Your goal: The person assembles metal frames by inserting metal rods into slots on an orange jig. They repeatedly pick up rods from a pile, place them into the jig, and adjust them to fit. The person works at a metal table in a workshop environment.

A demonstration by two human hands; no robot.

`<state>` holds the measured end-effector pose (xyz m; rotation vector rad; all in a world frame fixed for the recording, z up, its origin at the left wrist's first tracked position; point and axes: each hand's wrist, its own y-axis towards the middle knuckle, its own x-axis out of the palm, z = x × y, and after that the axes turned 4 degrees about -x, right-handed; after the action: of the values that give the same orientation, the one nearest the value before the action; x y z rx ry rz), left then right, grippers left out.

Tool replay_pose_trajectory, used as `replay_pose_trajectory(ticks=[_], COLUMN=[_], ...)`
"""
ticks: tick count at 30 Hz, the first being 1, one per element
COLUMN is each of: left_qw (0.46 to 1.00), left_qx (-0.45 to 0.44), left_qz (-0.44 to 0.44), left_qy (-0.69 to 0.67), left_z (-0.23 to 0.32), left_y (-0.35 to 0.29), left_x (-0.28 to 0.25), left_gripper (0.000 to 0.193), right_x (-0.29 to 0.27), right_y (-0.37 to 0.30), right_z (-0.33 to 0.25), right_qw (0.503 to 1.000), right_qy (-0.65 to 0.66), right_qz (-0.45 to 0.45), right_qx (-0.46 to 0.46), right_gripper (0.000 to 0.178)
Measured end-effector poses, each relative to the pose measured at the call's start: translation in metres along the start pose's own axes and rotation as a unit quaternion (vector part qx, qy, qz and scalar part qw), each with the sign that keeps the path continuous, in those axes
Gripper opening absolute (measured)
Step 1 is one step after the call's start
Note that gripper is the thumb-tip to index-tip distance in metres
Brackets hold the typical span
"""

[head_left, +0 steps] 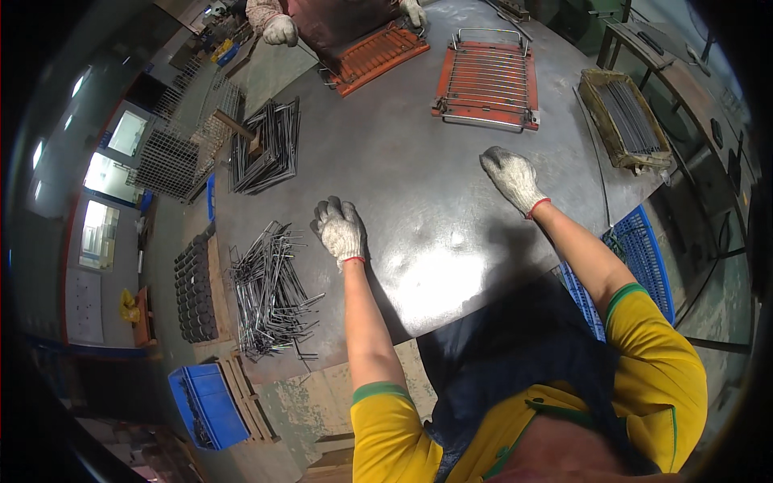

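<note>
My left hand (338, 229), in a white knit glove with grey fingertips, is over the metal tabletop (403, 193) with its fingers apart and nothing in them. It is nearest to a tangled pile of bent metal rods (270, 294) on its left. My right hand (513, 177), gloved the same way, lies low over the table with its fingers extended and holds nothing. Beyond it sits an orange jig (487, 80) with a row of parallel metal rods across it and a bent wire frame around it. A small gap separates the hand from the jig.
Opposite, a person's gloved hands (281, 30) work at a second orange jig (382, 58). Bent wire frames (266, 149) are stacked at the table's left. A metal box of straight rods (628, 117) stands at the right. Blue crates (656, 258) (211, 402) stand below both sides.
</note>
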<state>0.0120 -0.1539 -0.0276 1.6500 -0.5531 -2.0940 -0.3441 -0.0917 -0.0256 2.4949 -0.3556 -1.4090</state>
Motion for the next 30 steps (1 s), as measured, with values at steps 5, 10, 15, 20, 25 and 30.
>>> replay_pose_trajectory(ticks=[5, 10, 15, 20, 25, 30], left_qw=[1.0, 1.0, 1.0, 1.0, 1.0, 1.0], left_qx=[-0.01, -0.021, -0.005, -0.004, 0.01, -0.005], left_qz=[0.0, -0.01, 0.018, 0.001, 0.015, -0.011], left_qy=[-0.015, -0.01, -0.023, -0.009, -0.013, -0.006], left_z=[0.002, 0.005, 0.005, 0.006, -0.002, 0.0], left_y=[0.0, 0.001, 0.001, 0.006, 0.01, 0.011], left_x=[-0.002, -0.007, -0.004, -0.003, 0.007, 0.006], left_gripper=[0.021, 0.021, 0.021, 0.024, 0.029, 0.029], right_x=[-0.004, -0.003, -0.003, -0.007, -0.008, -0.014], right_y=[0.001, 0.0, 0.0, 0.0, 0.001, 0.002], right_z=[-0.005, -0.003, -0.001, -0.006, -0.003, -0.007], right_qw=[1.0, 1.0, 0.999, 0.999, 0.997, 0.994], right_qy=[-0.001, 0.002, 0.01, 0.019, 0.033, 0.051], right_qz=[-0.009, -0.008, -0.025, -0.035, -0.055, -0.074], right_qx=[0.02, 0.016, 0.027, 0.036, 0.039, 0.054], right_gripper=[0.03, 0.03, 0.029, 0.031, 0.034, 0.035])
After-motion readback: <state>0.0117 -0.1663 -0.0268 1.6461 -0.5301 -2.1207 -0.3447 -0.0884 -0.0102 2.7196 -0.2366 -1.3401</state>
